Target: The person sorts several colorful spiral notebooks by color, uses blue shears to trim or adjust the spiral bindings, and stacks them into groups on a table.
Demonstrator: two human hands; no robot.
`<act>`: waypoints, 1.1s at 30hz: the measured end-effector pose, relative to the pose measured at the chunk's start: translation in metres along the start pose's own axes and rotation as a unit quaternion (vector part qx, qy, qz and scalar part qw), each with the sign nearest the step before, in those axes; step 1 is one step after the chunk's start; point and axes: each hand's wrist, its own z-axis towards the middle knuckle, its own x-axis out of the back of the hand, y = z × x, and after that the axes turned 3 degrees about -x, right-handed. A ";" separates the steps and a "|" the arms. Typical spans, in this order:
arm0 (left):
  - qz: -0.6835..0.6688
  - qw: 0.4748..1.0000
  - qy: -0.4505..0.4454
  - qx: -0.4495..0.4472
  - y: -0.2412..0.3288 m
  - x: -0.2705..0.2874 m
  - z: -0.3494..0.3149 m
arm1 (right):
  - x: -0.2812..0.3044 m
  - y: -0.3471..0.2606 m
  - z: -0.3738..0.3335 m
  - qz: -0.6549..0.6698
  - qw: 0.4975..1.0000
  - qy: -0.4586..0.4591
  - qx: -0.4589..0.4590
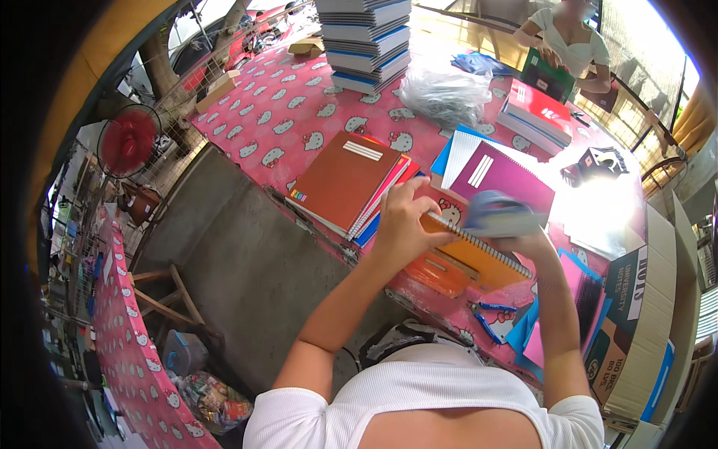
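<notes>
Near the table's front edge, my left hand [407,224] is closed on one end of an orange spiral notebook [490,266]. The notebook leans with its wire coil uppermost. At the coil's other end is my right hand [523,241], partly hidden behind a blurred blue-grey thing [499,215] that it seems to hold; its kind cannot be made out. Beneath the notebook lies an orange plastic-looking piece [432,273]. A pair of blue-handled pliers [495,320] rests close to the front edge. Left of my hands sits a pile topped by a brown notebook [344,179].
A purple spiral notebook [497,176] lies beyond my hands. Farther back are a tall notebook stack [366,45], clear plastic wrap [445,93] and red-topped books [535,112]. A cardboard box [636,314] borders the right side. Another person [572,41] holds a green book across the table.
</notes>
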 end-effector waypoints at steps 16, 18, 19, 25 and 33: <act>-0.287 0.935 0.008 0.207 -0.031 0.006 -0.016 | -0.020 0.004 0.054 -0.109 0.991 0.015 -0.072; -0.323 0.925 0.055 0.192 -0.040 0.010 -0.025 | -0.032 -0.004 0.072 -0.099 0.980 -0.027 0.170; -0.339 0.916 0.077 0.201 -0.044 0.012 -0.027 | -0.043 -0.009 0.069 -0.001 0.996 -0.071 0.045; -0.393 0.889 0.110 0.211 -0.061 0.009 -0.037 | -0.052 -0.008 0.075 0.250 0.962 -0.087 -0.068; -0.500 0.837 0.020 0.221 -0.063 0.020 -0.023 | -0.047 0.052 -0.033 -0.230 0.953 0.006 -0.195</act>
